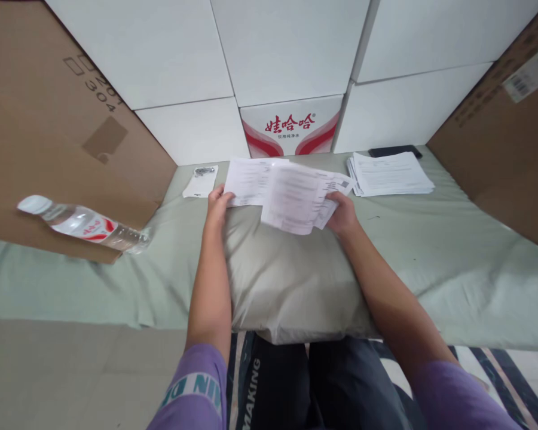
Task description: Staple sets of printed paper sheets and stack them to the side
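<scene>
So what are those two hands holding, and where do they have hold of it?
The left hand pinches a printed sheet near its lower left corner; the right hand grips overlapping papers at their right side.

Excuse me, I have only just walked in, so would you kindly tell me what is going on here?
A person is handling printed sheets above a cloth-covered surface. The left hand grips a sheet at its left edge, and the right hand grips overlapping sheets at their right side. A paper stack lies to the right, with a dark flat object behind it. A bottle is on the left, beside a brown carton.
</scene>
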{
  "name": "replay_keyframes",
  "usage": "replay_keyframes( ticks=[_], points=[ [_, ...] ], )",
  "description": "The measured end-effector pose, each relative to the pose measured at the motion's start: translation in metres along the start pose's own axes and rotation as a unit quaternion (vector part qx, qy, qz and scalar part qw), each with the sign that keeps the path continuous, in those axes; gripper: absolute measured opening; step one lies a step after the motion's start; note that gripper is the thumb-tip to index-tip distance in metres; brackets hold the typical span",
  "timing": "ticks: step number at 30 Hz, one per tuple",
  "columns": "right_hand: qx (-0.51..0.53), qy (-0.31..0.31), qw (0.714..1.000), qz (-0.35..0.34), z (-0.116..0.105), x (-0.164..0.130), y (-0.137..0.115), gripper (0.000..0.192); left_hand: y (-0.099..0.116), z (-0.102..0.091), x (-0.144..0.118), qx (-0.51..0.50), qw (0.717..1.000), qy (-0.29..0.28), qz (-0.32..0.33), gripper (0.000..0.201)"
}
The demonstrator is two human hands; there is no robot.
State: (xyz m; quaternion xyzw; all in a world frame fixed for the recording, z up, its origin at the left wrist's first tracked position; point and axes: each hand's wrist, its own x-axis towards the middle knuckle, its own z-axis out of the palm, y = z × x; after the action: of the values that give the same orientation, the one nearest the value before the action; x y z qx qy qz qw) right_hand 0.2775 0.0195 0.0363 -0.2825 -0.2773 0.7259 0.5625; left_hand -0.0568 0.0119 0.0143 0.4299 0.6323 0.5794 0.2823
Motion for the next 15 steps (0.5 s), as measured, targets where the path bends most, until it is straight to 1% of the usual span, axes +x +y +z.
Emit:
replay_keyframes(
  ticks=[2,4,6,9,12,15],
  points=[
    [-0.032,0.008,0.999,0.001,-0.003,0.004,0.007,0.026,-0.001,0.000,-0.003,0.024,0.998,-0.057,0.013,0.034],
    [-0.074,0.016,0.997,-0.015,-0.007,0.007,0.016,0.024,-0.002,0.003,-0.005,0.039,0.995,-0.091,0.020,0.042],
    [-0.115,0.018,0.993,-0.028,-0.009,0.010,0.024,0.023,-0.002,0.007,-0.007,0.047,0.994,-0.093,0.031,0.047],
    [-0.159,0.015,0.986,-0.045,-0.011,0.010,0.033,0.024,-0.002,0.009,-0.010,0.042,0.994,-0.093,0.039,0.046],
    [-0.190,0.000,0.979,-0.075,-0.011,0.009,0.037,0.029,0.004,0.007,-0.015,0.015,0.992,-0.122,0.015,0.043],
    [-0.202,-0.008,0.974,-0.102,-0.009,0.008,0.038,0.029,0.014,0.003,-0.023,-0.003,0.985,-0.170,-0.007,0.047]
  ],
)
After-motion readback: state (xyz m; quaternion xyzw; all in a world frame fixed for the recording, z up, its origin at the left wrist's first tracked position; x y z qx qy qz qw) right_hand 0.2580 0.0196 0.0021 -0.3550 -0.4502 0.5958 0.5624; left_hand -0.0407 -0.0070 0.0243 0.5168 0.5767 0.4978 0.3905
